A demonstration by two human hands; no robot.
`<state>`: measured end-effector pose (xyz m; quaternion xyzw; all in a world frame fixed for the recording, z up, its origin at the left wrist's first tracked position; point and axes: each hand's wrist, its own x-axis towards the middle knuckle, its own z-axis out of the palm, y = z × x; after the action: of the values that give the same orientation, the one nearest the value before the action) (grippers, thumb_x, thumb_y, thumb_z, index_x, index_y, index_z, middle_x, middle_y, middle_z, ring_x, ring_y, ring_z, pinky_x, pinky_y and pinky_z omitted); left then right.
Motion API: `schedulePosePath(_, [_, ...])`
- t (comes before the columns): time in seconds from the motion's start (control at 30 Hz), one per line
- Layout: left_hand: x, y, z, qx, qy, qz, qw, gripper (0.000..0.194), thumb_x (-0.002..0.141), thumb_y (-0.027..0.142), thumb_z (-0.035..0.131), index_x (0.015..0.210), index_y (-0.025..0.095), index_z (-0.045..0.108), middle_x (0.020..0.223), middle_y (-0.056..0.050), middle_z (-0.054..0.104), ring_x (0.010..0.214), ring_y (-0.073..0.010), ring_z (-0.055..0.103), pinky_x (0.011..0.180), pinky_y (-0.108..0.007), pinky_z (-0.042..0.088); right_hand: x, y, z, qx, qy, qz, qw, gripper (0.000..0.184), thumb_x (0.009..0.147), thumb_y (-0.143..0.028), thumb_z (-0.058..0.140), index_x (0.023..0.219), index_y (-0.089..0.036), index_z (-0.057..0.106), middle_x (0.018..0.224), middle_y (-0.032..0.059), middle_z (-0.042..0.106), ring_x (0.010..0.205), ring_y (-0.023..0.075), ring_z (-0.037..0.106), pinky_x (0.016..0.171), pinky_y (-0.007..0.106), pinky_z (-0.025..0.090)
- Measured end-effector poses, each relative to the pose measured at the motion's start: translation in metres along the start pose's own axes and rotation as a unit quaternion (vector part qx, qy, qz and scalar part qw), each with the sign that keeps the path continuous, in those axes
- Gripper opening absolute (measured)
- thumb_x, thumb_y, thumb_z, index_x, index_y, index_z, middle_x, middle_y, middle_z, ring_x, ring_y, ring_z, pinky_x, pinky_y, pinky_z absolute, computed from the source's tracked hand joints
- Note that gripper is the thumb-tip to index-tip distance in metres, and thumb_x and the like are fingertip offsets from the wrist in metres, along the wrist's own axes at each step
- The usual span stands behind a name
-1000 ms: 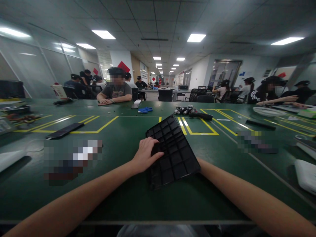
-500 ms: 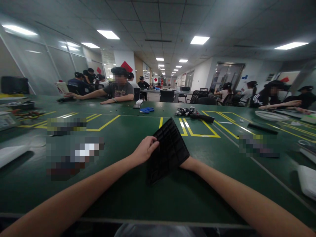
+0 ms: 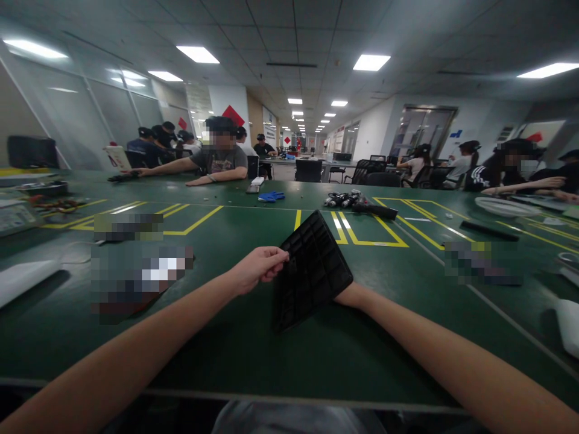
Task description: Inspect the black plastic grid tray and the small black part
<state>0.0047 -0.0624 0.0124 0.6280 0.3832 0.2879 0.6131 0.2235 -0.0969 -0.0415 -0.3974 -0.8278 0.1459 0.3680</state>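
Note:
A black compartment tray [image 3: 312,271], with a grid of shallow cells, is held tilted above the green table. My right hand [image 3: 350,295] grips it from behind at its lower right edge; the fingers are hidden by the tray. At the tray's left side is my left hand [image 3: 262,265], closed with thumb and forefinger pinched together. The fingertips are right by the cells, and whatever they hold is too small to make out.
On the green table [image 3: 217,367] marked with yellow tape lie a blue glove [image 3: 271,196], a bundle of black cables [image 3: 346,199], a black bar [image 3: 488,231] and a white device [image 3: 27,280] at left. A person [image 3: 221,154] sits opposite; others sit further off.
My left hand has drawn slightly left from the tray, its fingers now pinched rather than resting on the tray's edge. The tray stays in my right hand, nearly unmoved.

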Motion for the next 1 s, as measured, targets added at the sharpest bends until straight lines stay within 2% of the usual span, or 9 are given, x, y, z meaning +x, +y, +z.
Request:
schedulePosePath(0.13, [-0.002, 0.001, 0.002, 0.019, -0.046, 0.020, 0.999, 0.018, 0.075, 0.023, 0.055, 0.090, 0.014, 0.052, 0.062, 0.001, 0.057, 0.045, -0.0060, 0.046, 0.039, -0.016, 0.031, 0.001, -0.002, -0.001, 0.025, -0.005, 0.000, 1.000, 0.044, 0.078, -0.035, 0.052, 0.119, -0.021, 0.053, 0.132, 0.0087, 0.050, 0.121, 0.0273, 0.045, 0.107, 0.047, 0.031])
schedulePosePath(0.37, [0.003, -0.008, 0.005, 0.224, -0.008, 0.112, 0.968, 0.006, 0.079, 0.017, 0.039, 0.084, 0.019, 0.041, 0.055, 0.005, 0.056, 0.042, -0.0082, 0.044, 0.042, -0.019, 0.032, 0.005, -0.015, -0.005, 0.077, 0.007, 0.035, 0.996, 0.043, 0.071, -0.038, 0.055, 0.109, -0.019, 0.057, 0.125, 0.0106, 0.054, 0.119, 0.0297, 0.045, 0.106, 0.045, 0.033])
schedulePosePath(0.47, [0.001, -0.007, 0.006, 0.376, 0.015, 0.166, 0.911, 0.007, 0.078, 0.016, 0.040, 0.083, 0.019, 0.045, 0.058, 0.003, 0.056, 0.051, -0.0117, 0.050, 0.051, -0.023, 0.037, 0.004, -0.013, -0.003, 0.079, 0.015, 0.043, 0.996, 0.047, 0.069, -0.037, 0.055, 0.112, -0.018, 0.053, 0.128, 0.0125, 0.050, 0.119, 0.0302, 0.045, 0.106, 0.045, 0.033])
schedulePosePath(0.57, [-0.003, -0.004, 0.008, 0.531, 0.030, 0.204, 0.822, 0.013, 0.080, 0.017, 0.040, 0.088, 0.018, 0.050, 0.069, -0.002, 0.060, 0.063, -0.0166, 0.056, 0.058, -0.027, 0.039, 0.003, -0.012, -0.002, 0.070, 0.015, 0.045, 0.996, 0.048, 0.069, -0.036, 0.053, 0.113, -0.015, 0.053, 0.128, 0.0153, 0.049, 0.119, 0.0305, 0.045, 0.106, 0.046, 0.033])
schedulePosePath(0.63, [-0.006, -0.003, 0.009, 0.601, 0.025, 0.229, 0.765, 0.018, 0.083, 0.018, 0.038, 0.092, 0.017, 0.052, 0.079, -0.006, 0.062, 0.072, -0.0202, 0.058, 0.063, -0.030, 0.040, 0.003, -0.014, -0.004, 0.069, 0.006, 0.038, 0.997, 0.045, 0.070, -0.035, 0.051, 0.110, -0.015, 0.055, 0.127, 0.0151, 0.051, 0.119, 0.0305, 0.045, 0.106, 0.045, 0.033])
schedulePosePath(0.7, [-0.009, -0.003, 0.009, 0.633, 0.017, 0.246, 0.733, 0.021, 0.084, 0.018, 0.036, 0.094, 0.017, 0.054, 0.082, -0.009, 0.062, 0.077, -0.0226, 0.058, 0.067, -0.032, 0.041, 0.004, -0.017, -0.005, 0.071, 0.005, 0.034, 0.997, 0.043, 0.070, -0.035, 0.052, 0.107, -0.016, 0.057, 0.126, 0.0141, 0.052, 0.119, 0.0305, 0.045, 0.106, 0.044, 0.034])
schedulePosePath(0.8, [-0.010, -0.004, 0.009, 0.594, 0.012, 0.256, 0.763, 0.022, 0.086, 0.021, 0.037, 0.099, 0.017, 0.054, 0.082, -0.008, 0.061, 0.076, -0.0216, 0.058, 0.068, -0.031, 0.041, 0.004, -0.020, -0.006, 0.073, 0.009, 0.037, 0.997, 0.040, 0.070, -0.033, 0.053, 0.107, -0.018, 0.058, 0.127, 0.0115, 0.053, 0.117, 0.0299, 0.047, 0.103, 0.042, 0.038])
schedulePosePath(0.93, [-0.003, -0.009, 0.007, 0.416, 0.023, 0.220, 0.882, 0.016, 0.083, 0.025, 0.045, 0.096, 0.020, 0.052, 0.072, -0.001, 0.057, 0.064, -0.0158, 0.053, 0.060, -0.026, 0.039, 0.004, -0.018, -0.006, 0.062, 0.007, 0.019, 0.998, 0.038, 0.072, -0.033, 0.052, 0.106, -0.019, 0.059, 0.126, 0.0108, 0.054, 0.116, 0.0313, 0.048, 0.103, 0.044, 0.038])
schedulePosePath(1.0, [0.002, -0.011, 0.007, 0.330, 0.022, 0.196, 0.923, 0.011, 0.081, 0.027, 0.048, 0.088, 0.019, 0.052, 0.067, 0.001, 0.054, 0.059, -0.0138, 0.051, 0.055, -0.024, 0.038, 0.005, -0.019, -0.006, 0.060, 0.007, 0.014, 0.998, 0.037, 0.074, -0.032, 0.052, 0.108, -0.020, 0.059, 0.125, 0.0087, 0.055, 0.116, 0.0302, 0.049, 0.102, 0.043, 0.039])
